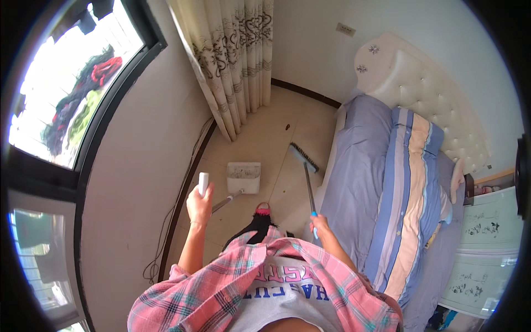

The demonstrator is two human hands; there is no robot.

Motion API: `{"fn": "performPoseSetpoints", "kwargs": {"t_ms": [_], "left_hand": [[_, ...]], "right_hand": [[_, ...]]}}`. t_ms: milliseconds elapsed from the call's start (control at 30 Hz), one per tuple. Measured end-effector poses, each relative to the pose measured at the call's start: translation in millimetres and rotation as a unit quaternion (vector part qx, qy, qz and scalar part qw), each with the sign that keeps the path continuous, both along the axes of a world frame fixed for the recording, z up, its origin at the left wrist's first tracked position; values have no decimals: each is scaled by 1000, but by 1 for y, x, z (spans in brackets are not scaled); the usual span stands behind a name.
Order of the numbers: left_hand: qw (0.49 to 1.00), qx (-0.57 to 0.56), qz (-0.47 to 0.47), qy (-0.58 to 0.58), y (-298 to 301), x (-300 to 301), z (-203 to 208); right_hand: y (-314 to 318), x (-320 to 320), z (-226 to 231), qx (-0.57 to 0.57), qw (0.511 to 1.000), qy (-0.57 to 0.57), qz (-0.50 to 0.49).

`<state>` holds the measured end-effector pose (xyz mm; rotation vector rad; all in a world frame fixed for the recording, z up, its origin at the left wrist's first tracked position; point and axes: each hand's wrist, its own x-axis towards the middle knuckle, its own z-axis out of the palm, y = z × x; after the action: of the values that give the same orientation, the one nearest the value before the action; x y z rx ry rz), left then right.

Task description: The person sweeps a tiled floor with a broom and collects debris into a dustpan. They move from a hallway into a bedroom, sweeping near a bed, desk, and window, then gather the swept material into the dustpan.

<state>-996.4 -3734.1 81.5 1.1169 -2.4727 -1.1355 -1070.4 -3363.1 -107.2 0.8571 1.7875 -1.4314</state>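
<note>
My left hand (199, 206) is closed around the white handle end of a long-handled dustpan. Its white pan (243, 176) rests on the tiled floor ahead, with a grey pole running back toward my hand. In my right hand (319, 223) is the blue grip of a broom. The broom's thin dark pole slants forward to a pale blue head (304, 156) with dark bristles, close to the side of the bed. A small dark object (287, 127) lies on the floor beyond the broom head, and a tiny speck (284, 191) lies nearer to me.
A bed (354, 160) with a tufted headboard and striped bedding (412, 205) fills the right side. A patterned curtain (238, 61) hangs at the far left. Loose cables (160, 249) run along the left wall below a dark-framed window (119, 83). My foot in a red slipper (263, 210) stands between the tools.
</note>
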Motion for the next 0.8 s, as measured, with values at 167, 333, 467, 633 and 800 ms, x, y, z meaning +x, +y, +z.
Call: {"fn": "performPoseSetpoints", "kwargs": {"t_ms": [167,333,467,633,800], "left_hand": [[998,-11,-53,-14,-5,-128,15],[999,0,-38,-39,-13,-224,18],[999,17,5,-50,-16,-292,0],[990,-35,78,-114,-1,-386,6],[960,-99,151,-213,3,-458,9]], "right_hand": [[-25,-131,0,-12,1000,20,20],[-71,-288,-4,-2,992,95,84],[-107,-434,-43,-35,985,118,119],[-169,-596,-118,33,952,163,256],[-244,-703,-90,64,930,160,324]]}}
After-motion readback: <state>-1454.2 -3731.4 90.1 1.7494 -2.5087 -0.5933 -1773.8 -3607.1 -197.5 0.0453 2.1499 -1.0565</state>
